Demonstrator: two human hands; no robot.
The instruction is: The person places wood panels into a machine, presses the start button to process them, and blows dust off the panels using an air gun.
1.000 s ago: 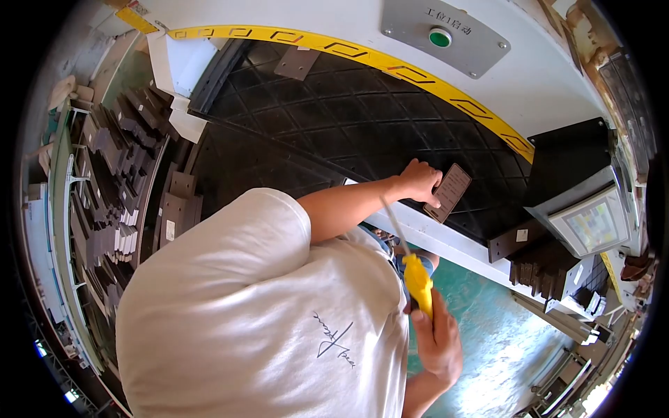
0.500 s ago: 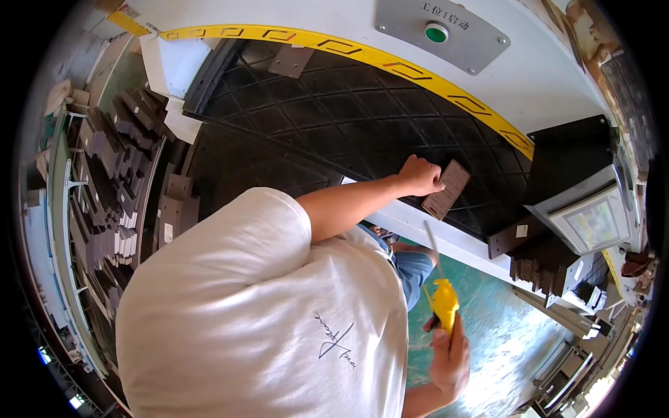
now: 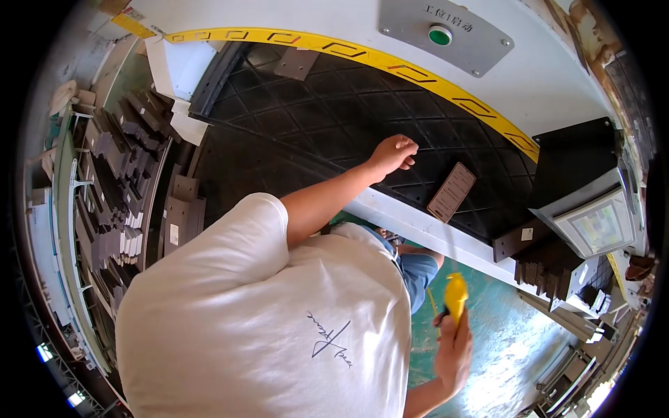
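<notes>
My left hand (image 3: 394,155) is raised over the black bench mat (image 3: 334,104), its fingers curled into a loose fist; I see nothing in it. To its right, apart from it, a flat brownish rectangle with printed lines, like a phone (image 3: 451,191), lies on the mat near the bench edge. My right hand (image 3: 453,355) is wrapped round a yellow air blow gun (image 3: 456,296) in front of the bench. The gun's thin nozzle points up towards the bench edge and is blurred.
A control panel with a green button (image 3: 440,35) sits beyond the yellow strip (image 3: 334,47). On the right stand a tilted screen (image 3: 596,221) and stacked dark metal pieces (image 3: 547,275). Racked metal bars (image 3: 125,167) line the left. A small plate (image 3: 295,63) lies at the mat's far side.
My left hand has moved left, away from the phone-like rectangle it was beside. My right hand has shifted slightly right with the air blow gun.
</notes>
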